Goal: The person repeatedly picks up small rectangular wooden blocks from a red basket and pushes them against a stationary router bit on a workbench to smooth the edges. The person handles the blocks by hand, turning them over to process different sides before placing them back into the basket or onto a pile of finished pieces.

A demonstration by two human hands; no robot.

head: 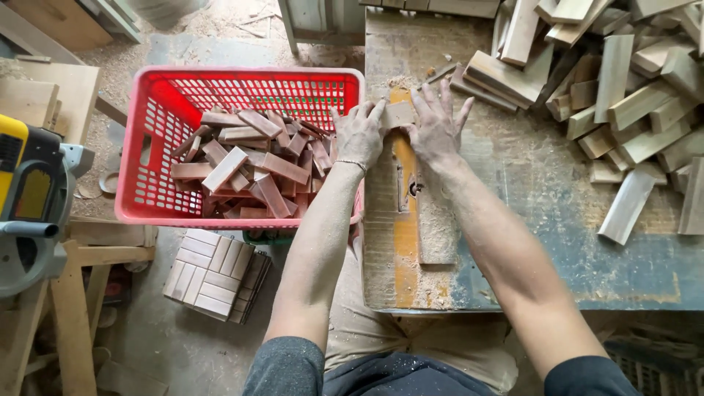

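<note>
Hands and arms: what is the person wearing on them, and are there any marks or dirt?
Both forearms are bare. Short dark grey sleeves end above the elbows and are flecked with pale sawdust. The left hand has a thin bracelet at the wrist. The right hand shows no ring, watch or glove. Both hands look dusty.

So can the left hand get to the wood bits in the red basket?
Probably yes. The left hand rests on the small block, right beside the red basket, whose top is open with the wood pieces uncovered.

Dusty concrete floor (pixel 169 345), worn blue-grey workbench (pixel 572 242), wooden sawhorse (pixel 73 308), daylight
</note>
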